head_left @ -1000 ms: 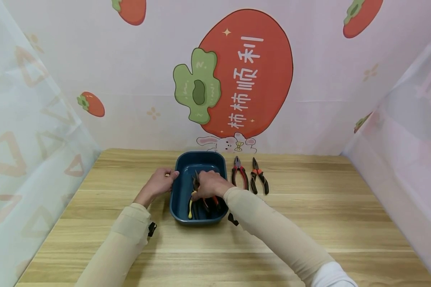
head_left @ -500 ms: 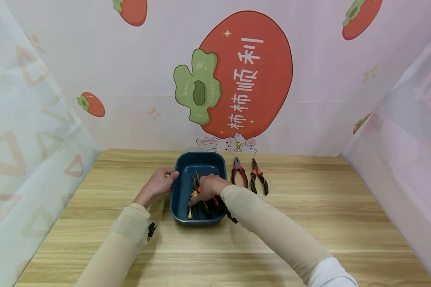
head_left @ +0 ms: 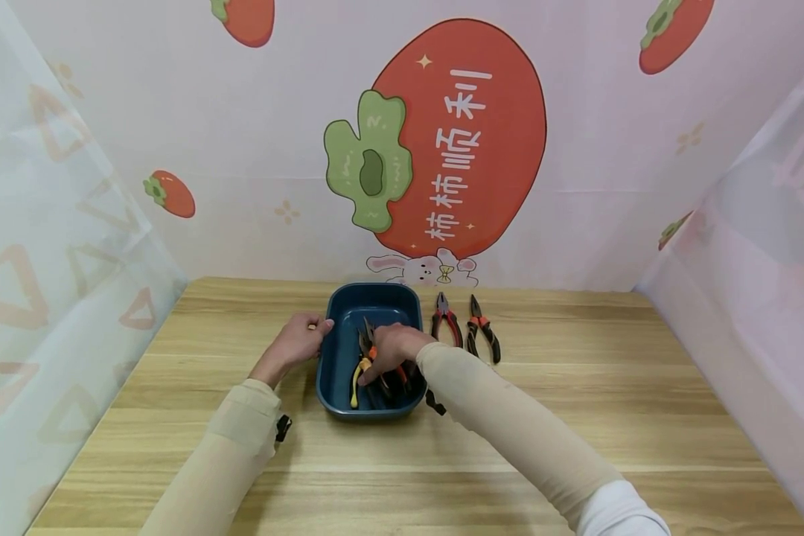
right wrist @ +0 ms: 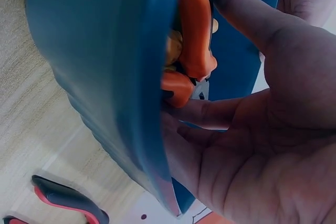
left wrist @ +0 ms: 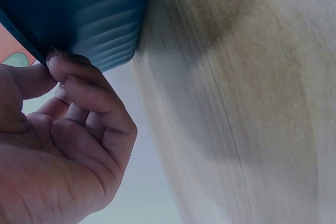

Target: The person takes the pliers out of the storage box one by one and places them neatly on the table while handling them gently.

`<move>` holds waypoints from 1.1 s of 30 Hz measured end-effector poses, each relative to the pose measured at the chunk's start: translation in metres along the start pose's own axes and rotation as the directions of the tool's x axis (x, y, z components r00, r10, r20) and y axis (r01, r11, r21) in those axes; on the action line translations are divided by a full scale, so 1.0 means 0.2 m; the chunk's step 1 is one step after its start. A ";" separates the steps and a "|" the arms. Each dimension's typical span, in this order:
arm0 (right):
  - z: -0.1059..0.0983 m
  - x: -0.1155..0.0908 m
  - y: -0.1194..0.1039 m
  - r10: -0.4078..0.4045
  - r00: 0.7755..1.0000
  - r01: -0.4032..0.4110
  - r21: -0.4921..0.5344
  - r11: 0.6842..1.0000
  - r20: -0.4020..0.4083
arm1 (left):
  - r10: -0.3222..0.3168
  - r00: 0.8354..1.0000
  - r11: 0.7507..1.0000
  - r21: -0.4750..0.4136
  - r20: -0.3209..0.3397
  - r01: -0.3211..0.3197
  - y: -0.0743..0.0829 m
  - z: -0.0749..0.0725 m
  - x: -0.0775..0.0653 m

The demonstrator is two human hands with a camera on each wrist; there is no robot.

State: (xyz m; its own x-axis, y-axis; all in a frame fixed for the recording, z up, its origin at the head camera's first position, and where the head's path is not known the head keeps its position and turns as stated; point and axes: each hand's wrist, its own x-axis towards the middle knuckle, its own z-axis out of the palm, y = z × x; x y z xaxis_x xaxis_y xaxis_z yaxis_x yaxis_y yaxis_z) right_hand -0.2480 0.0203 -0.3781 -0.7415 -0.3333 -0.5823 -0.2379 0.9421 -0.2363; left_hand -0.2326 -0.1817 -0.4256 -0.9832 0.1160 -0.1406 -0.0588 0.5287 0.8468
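A deep blue rectangular tray [head_left: 336, 383] stands on the table. My left hand [head_left: 296, 340] pinches its left rim between thumb and fingers, as the left wrist view shows close up. My right hand [head_left: 395, 346] reaches down inside, over several pliers. In the right wrist view its thumb and fingers close around pliers with orange handles [right wrist: 197, 30], partly hidden by the tray wall. Pliers with yellow handles [head_left: 356, 385] lie to the left of my right thumb. More dark and red handles under the hand are mostly covered.
Right of the tray, red-and-black combination pliers [head_left: 444, 307] and orange-and-black long-nose pliers [head_left: 479, 322] lie side by side, noses pointing away. A printed wall sheet [head_left: 576, 238] rises behind the wooden table [head_left: 563, 417].
My right hand has come slightly nearer inside the tray, and its thumb has shifted off the yellow handles toward the orange ones. My left hand stays on the rim.
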 end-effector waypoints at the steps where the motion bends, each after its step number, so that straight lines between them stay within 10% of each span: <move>1: 0.00 0.00 0.00 0.002 1.000 -0.002 0.006 1.000 0.001 | -0.003 1.000 1.000 -0.001 -0.001 0.003 0.00 0.00 0.00; 33: -0.02 -0.03 0.03 -0.058 0.997 0.063 0.078 0.995 -0.060 | 0.004 1.000 1.000 -0.004 0.008 -0.004 0.00 0.00 0.00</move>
State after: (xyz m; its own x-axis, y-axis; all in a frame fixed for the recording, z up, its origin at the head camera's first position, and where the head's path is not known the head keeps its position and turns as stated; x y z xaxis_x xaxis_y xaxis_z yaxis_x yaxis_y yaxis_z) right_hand -0.2474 0.0279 -0.3735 -0.7626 -0.3847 -0.5201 -0.2340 0.9136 -0.3326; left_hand -0.2331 -0.1819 -0.4250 -0.9820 0.1251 -0.1413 -0.0554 0.5248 0.8494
